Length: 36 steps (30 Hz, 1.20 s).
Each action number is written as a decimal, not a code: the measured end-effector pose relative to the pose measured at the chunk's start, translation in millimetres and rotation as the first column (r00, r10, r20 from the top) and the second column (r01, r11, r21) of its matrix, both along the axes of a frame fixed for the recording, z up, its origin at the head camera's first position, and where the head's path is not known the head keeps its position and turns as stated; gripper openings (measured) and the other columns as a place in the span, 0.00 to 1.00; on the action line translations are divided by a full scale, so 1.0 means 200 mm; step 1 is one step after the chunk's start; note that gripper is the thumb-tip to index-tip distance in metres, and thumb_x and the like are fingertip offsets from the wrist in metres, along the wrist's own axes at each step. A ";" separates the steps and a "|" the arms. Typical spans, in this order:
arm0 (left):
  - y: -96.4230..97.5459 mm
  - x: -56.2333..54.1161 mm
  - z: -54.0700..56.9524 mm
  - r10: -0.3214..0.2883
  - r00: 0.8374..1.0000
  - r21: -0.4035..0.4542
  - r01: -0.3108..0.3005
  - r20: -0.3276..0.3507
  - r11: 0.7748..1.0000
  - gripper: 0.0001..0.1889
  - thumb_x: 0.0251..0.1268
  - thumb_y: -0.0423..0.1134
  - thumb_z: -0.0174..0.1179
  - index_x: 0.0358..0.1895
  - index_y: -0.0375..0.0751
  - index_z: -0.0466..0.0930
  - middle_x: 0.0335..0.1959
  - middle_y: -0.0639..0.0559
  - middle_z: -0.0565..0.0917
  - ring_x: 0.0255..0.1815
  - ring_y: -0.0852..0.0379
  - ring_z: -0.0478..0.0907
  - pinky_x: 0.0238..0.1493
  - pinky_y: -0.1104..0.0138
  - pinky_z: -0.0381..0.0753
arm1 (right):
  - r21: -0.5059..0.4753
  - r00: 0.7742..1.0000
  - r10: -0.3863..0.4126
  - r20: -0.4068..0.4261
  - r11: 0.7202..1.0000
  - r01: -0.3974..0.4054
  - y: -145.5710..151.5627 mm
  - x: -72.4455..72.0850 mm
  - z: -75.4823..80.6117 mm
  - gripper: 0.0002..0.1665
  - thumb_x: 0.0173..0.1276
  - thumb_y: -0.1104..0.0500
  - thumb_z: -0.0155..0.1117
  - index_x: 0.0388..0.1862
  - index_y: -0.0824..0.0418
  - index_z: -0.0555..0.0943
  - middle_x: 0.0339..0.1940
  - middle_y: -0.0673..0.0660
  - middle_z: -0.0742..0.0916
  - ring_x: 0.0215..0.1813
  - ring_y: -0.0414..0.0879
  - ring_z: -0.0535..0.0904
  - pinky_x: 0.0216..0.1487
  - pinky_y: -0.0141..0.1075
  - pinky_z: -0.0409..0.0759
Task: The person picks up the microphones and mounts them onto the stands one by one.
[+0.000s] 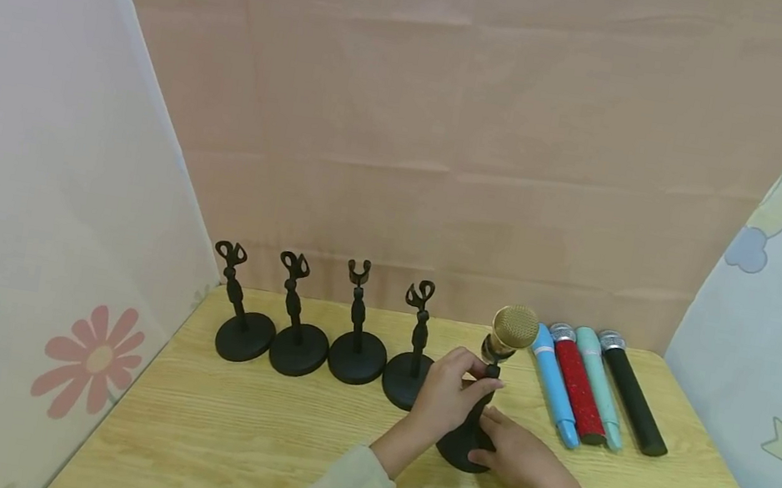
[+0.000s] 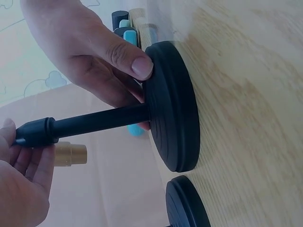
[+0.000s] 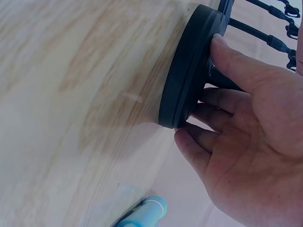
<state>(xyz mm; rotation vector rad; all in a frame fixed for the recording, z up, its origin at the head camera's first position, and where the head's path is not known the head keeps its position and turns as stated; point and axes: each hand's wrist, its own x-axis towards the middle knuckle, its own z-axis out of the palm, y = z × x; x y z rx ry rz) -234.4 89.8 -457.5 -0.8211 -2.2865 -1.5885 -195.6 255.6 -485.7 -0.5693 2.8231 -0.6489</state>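
Note:
A gold microphone (image 1: 515, 327) sits at the top of a black microphone stand (image 2: 99, 122) right of the table's middle. High on the stand's post, my left hand (image 1: 446, 391) pinches the black collar between thumb and fingers. My right hand (image 1: 519, 453) holds the round base (image 3: 189, 71), thumb on its upper face and fingers curled about the rim and beside the post. The base's lower face looks to be on or very near the table; I cannot tell which. In the left wrist view, only the gold handle (image 2: 71, 154) shows behind the post.
Several black stands with bare clips, one of them the leftmost stand (image 1: 244, 336), line the back left. At the right lie a blue microphone (image 1: 555, 387), a red one (image 1: 577, 390), a mint one (image 1: 599, 389) and a black one (image 1: 636, 403). Cloth walls surround the wooden table (image 1: 215, 454).

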 end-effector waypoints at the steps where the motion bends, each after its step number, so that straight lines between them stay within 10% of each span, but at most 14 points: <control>1: 0.00 0.00 0.00 0.002 1.000 0.001 -0.002 -0.008 1.000 0.10 0.67 0.45 0.67 0.37 0.42 0.81 0.38 0.53 0.81 0.44 0.65 0.80 0.44 0.80 0.80 | -0.001 1.000 -0.001 0.002 1.000 0.001 0.00 0.00 0.00 0.37 0.67 0.53 0.72 0.68 0.72 0.74 0.70 0.71 0.74 0.66 0.68 0.75 0.62 0.61 0.75; 36: -0.01 -0.01 -0.01 -0.006 0.999 -0.082 0.008 0.032 0.997 0.10 0.65 0.46 0.70 0.41 0.45 0.82 0.39 0.58 0.80 0.44 0.68 0.79 0.46 0.79 0.80 | 0.002 1.000 0.003 0.007 1.000 -0.003 0.01 0.00 -0.01 0.37 0.67 0.52 0.72 0.67 0.73 0.74 0.71 0.72 0.74 0.66 0.69 0.75 0.62 0.61 0.75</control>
